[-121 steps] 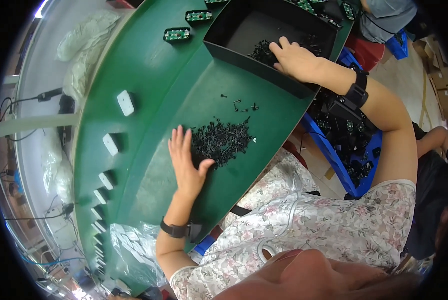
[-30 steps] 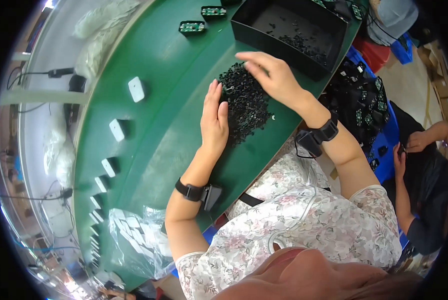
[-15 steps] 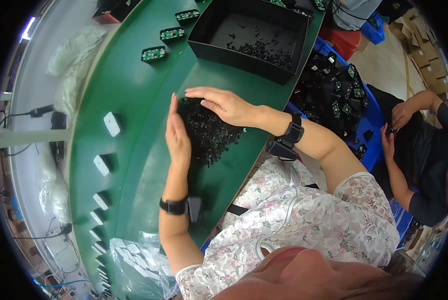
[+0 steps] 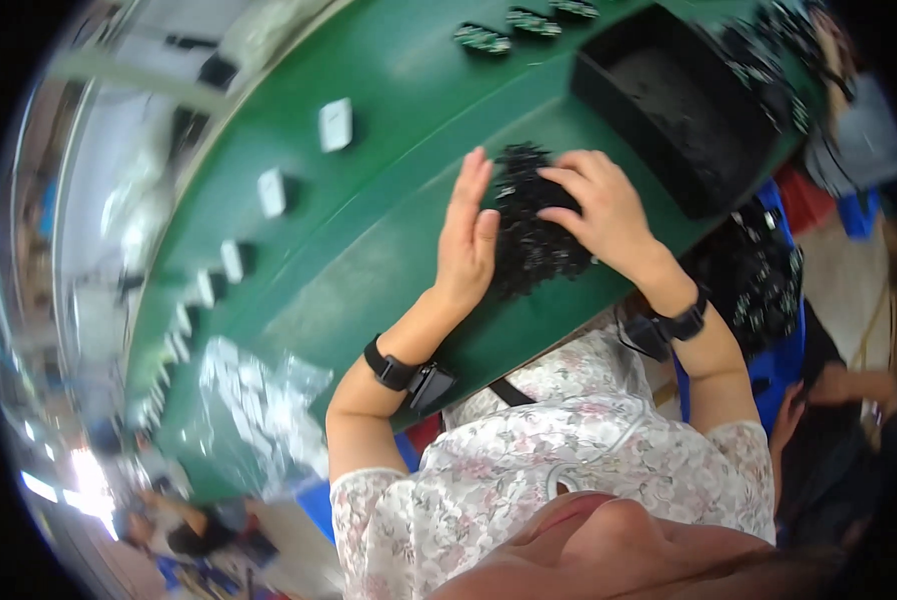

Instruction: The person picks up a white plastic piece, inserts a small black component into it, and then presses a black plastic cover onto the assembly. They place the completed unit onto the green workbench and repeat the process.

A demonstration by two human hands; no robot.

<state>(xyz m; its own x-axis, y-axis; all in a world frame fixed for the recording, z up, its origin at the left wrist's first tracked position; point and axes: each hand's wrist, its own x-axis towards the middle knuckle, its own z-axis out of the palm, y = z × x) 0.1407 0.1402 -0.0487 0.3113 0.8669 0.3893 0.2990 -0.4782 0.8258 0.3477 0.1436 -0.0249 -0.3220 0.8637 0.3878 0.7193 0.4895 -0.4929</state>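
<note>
A heap of small black plastic parts (image 4: 531, 235) lies on the green tabletop (image 4: 349, 270) between my two hands. My left hand (image 4: 466, 240) stands on edge along the heap's left side, its fingers stretched out and its palm toward the parts. On the right side, my right hand (image 4: 606, 212) curves over the heap's edge with fingers bent and apart, touching the parts. I see nothing gripped in it. A black band with a small box sits on each wrist.
A black open box (image 4: 659, 110) stands beyond my right hand. White rectangular pieces (image 4: 336, 125) line the table's left side, near a clear plastic bag (image 4: 259, 400). Green circuit boards (image 4: 483, 39) lie at the far edge. A blue crate (image 4: 791, 270) and other people are at the right.
The view has swung, so the table appears turned. My right hand has gone from flat, stretched fingers to bent, spread ones at the heap. My left hand stays upright beside it.
</note>
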